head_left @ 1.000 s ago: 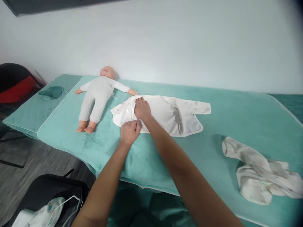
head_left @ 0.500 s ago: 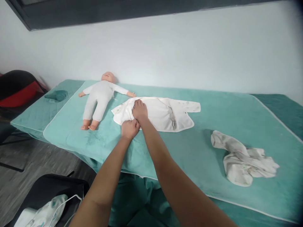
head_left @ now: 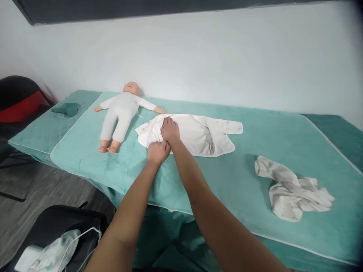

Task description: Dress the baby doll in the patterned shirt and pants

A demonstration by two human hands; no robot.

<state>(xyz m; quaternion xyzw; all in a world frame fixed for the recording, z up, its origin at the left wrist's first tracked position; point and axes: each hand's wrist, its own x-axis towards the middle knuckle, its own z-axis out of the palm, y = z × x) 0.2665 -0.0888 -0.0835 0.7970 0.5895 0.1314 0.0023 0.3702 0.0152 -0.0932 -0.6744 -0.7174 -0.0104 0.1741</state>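
Note:
A white baby garment [head_left: 198, 134] lies spread on the teal towel [head_left: 232, 177] in the middle of the table. My left hand [head_left: 157, 152] is closed, pinching the garment's near edge. Just beyond it, my right hand [head_left: 169, 129] rests on the garment's left part, its fingers curled into the fabric. A baby doll [head_left: 119, 113] in a pale one-piece lies on its back to the left of the garment, one arm reaching almost to the garment's sleeve.
A crumpled white garment [head_left: 292, 190] lies on the towel at the right. A small dark green cloth [head_left: 65, 109] sits at the far left. A black chair with red [head_left: 17, 104] stands left; a black bag with white packets [head_left: 53, 245] sits below.
Both hands stay on the left part of the garment with little movement; only the camera view has shifted slightly.

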